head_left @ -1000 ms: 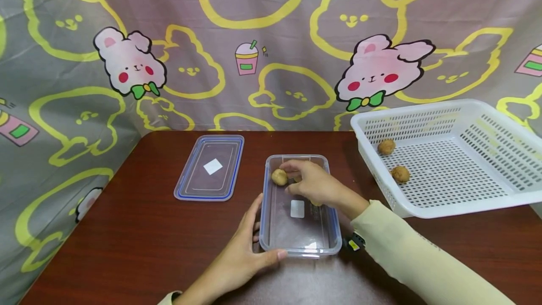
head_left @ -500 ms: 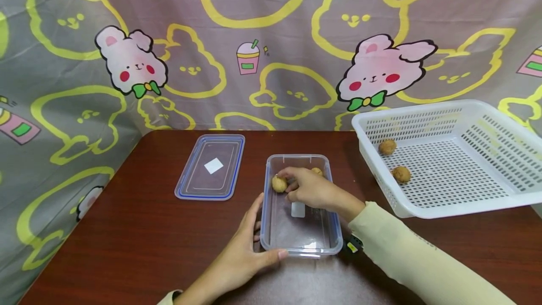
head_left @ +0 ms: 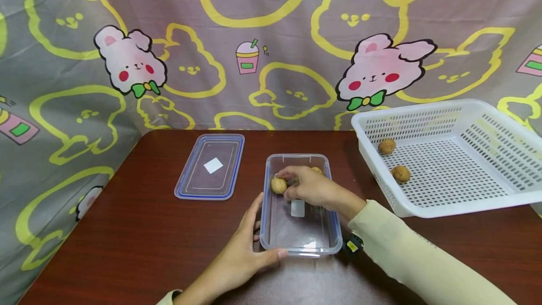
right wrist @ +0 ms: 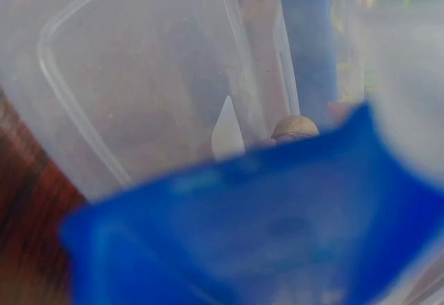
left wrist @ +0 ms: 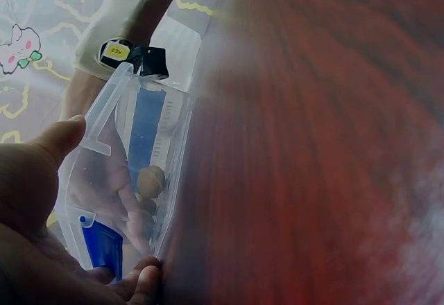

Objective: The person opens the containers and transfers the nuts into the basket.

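Behind the clear box [head_left: 305, 251], from its left to its right, hangs a cloth [head_left: 292, 46] with yellow outlines and pink rabbit heads. To the left of the box, and apart from it, a flat lid [head_left: 201, 182] with a blue border lies on the red-brown surface [head_left: 139, 229]. At the near left corner of the box is the left hand [head_left: 243, 253]; it is clamped on this corner, with the thumb at the near rim and the fingers along the left wall. Inside the box, by its left wall and toward the far end, is one walnut [head_left: 278, 186]. From the right side of the box, the right hand [head_left: 313, 186] reaches in; its index finger and thumb are closed about this walnut. A second walnut [head_left: 316, 170] is at the far right inside the box, partly covered by the right hand. Just beside the box, on its right, shows a small black device [head_left: 352, 244], worn at the right wrist. Farther to the right of the box stands a white basket [head_left: 457, 164]; a third walnut [head_left: 386, 146] and, nearer, a fourth walnut [head_left: 401, 174] lie in it, along the side which faces the box.
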The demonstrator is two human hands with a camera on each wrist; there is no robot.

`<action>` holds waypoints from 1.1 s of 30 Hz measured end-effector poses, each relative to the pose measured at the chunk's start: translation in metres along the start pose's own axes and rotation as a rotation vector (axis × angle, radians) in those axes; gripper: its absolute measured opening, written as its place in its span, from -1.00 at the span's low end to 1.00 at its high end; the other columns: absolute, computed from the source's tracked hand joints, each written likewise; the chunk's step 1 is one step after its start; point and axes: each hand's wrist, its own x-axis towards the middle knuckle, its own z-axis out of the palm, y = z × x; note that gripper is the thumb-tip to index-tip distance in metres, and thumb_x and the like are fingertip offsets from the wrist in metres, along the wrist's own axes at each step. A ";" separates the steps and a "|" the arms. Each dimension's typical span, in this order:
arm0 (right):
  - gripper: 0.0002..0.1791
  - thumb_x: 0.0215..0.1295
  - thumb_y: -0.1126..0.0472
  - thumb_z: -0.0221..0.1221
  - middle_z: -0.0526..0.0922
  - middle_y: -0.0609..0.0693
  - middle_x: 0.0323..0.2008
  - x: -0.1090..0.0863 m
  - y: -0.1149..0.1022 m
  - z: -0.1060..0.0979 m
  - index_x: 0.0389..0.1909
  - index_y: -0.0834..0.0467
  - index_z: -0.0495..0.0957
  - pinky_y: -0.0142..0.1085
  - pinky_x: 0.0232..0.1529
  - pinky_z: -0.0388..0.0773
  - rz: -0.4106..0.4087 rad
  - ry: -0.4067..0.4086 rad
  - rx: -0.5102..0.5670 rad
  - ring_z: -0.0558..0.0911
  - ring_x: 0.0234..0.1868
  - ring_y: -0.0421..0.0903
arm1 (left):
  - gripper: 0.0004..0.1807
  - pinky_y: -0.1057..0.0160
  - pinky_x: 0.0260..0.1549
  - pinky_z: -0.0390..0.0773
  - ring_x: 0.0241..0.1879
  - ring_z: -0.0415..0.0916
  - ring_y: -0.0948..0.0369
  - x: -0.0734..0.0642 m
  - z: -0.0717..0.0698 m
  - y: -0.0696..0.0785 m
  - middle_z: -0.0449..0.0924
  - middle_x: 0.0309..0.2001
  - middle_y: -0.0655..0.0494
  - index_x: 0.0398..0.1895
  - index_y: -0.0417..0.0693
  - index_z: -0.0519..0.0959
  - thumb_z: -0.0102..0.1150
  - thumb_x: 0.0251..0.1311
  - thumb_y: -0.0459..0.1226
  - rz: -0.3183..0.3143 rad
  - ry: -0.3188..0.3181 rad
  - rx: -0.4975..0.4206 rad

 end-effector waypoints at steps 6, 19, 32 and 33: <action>-0.45 0.24 0.41 0.29 0.63 0.20 0.19 0.000 0.002 0.002 0.29 0.25 0.56 -0.20 -0.01 0.61 -0.023 -0.014 -0.022 0.67 0.01 -0.03 | 0.30 0.18 0.15 0.56 0.37 0.41 -0.15 0.000 0.000 0.000 0.23 0.53 -0.22 0.73 0.21 -0.18 0.59 0.11 -0.12 -0.002 0.006 0.010; -0.44 0.26 0.42 0.29 0.57 0.25 0.21 0.000 0.000 0.002 0.32 0.35 0.50 -0.17 0.08 0.69 0.041 -0.084 0.201 0.63 0.02 -0.04 | 0.30 0.12 0.18 0.56 0.38 0.39 -0.13 0.000 -0.001 -0.002 0.22 0.53 -0.17 0.73 0.27 -0.21 0.58 0.13 -0.07 -0.022 -0.003 0.037; -0.64 0.27 0.53 0.22 0.59 0.19 -0.02 0.002 0.002 0.010 0.09 0.42 0.52 -0.20 -0.01 0.73 0.025 -0.135 0.374 0.69 -0.17 -0.09 | 0.30 -0.07 0.23 0.55 0.37 0.40 -0.17 0.001 -0.001 -0.002 0.23 0.53 -0.21 0.73 0.24 -0.19 0.58 0.13 -0.06 -0.005 0.000 0.041; -0.64 0.27 0.54 0.21 0.59 0.20 -0.02 0.002 0.002 0.011 0.10 0.43 0.51 -0.18 0.00 0.74 0.016 -0.137 0.382 0.70 -0.17 -0.09 | 0.29 -0.05 0.22 0.56 0.37 0.40 -0.17 0.001 -0.001 -0.002 0.24 0.53 -0.21 0.73 0.22 -0.18 0.58 0.12 -0.06 -0.004 0.001 0.041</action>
